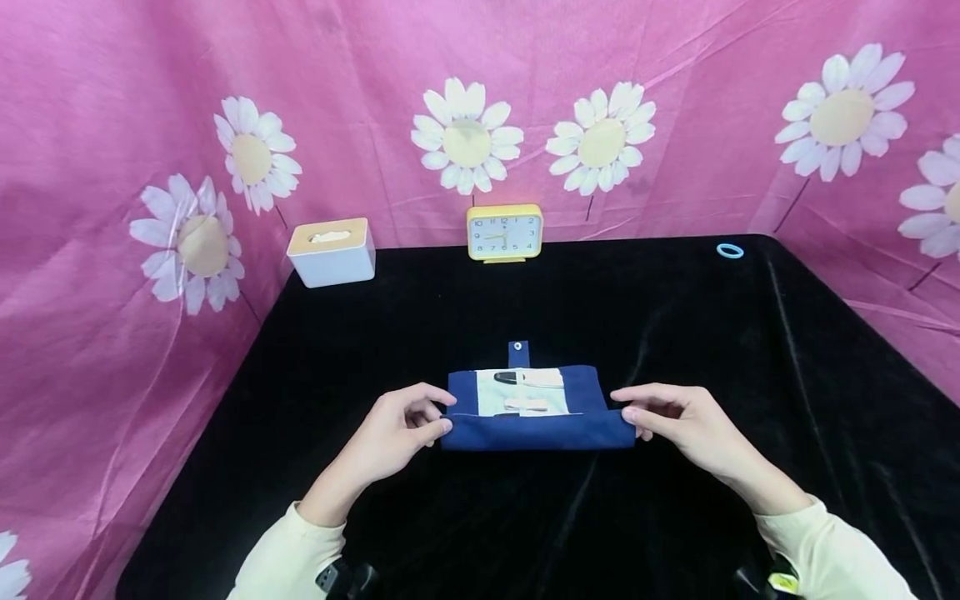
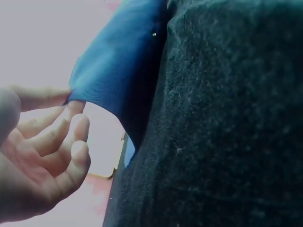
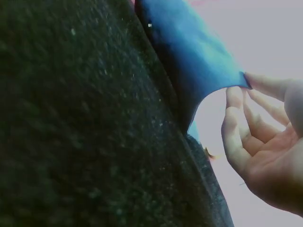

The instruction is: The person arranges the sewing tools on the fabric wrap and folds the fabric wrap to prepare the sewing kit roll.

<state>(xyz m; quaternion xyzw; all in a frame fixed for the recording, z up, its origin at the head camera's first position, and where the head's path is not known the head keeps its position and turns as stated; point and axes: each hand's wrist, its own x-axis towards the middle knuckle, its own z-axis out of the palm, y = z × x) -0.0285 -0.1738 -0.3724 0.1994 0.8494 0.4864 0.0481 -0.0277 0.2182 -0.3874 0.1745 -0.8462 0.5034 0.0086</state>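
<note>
A navy fabric roll-up pouch (image 1: 536, 433) lies on the black-covered table, its near edge lifted and folded over toward the middle. My left hand (image 1: 397, 427) pinches one corner of that flap. At the opposite corner, my right hand (image 1: 682, 421) pinches the cloth between thumb and fingers. Both wrist views show the raised edge bending in a curve above the table. A pale panel (image 1: 489, 392) inside carries a black-and-white pen-like item (image 1: 540, 379) and a small whitish item (image 1: 527, 405), whose lower parts the flap hides. A strap (image 1: 518, 354) with a metal snap extends from the far edge.
At the back left of the black cloth (image 1: 645, 525) stands a tissue box (image 1: 333, 260). A yellow clock (image 1: 504, 233) is at the back middle, and a blue ring (image 1: 730, 251) lies at the back right. Pink flowered fabric (image 1: 360, 100) hangs behind.
</note>
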